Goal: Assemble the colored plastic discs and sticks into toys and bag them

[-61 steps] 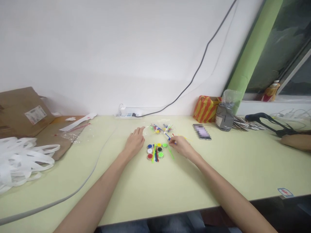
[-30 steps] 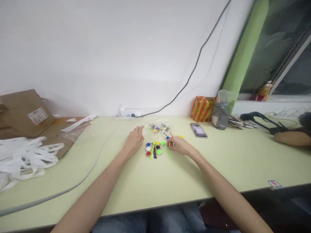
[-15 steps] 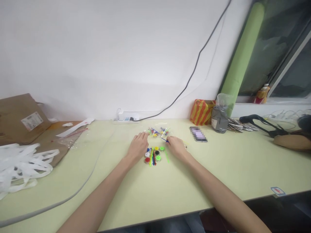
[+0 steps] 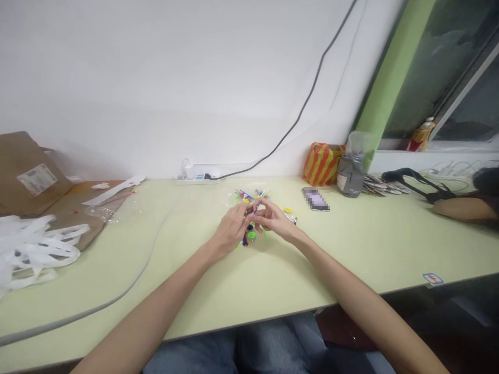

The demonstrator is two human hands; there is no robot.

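Over the middle of the table, my right hand (image 4: 275, 219) pinches a thin blue plastic stick (image 4: 256, 208). My left hand (image 4: 233, 226) is closed right beside it, fingertips meeting those of the right; what it grips is hidden by the fingers. Beneath the hands lie small round pieces, of which a bright green one (image 4: 251, 236) and a black one (image 4: 250, 227) show. A light green stick (image 4: 265, 235) lies to their right. Behind the hands is a heap of coloured sticks and small parts (image 4: 245, 195) on clear plastic.
Right of the hands lie a yellow piece (image 4: 288, 210) and a phone (image 4: 316, 199). Further back stand a striped bag (image 4: 320, 165) and a grey bag (image 4: 350, 175). A power strip (image 4: 197, 179) is against the wall. White straps (image 4: 42, 249) and a grey cable (image 4: 128, 293) occupy the left.
My hands have come together over the small round pieces, the right one bringing the blue stick leftward. My left hand has closed near it. The view has tilted down slightly.
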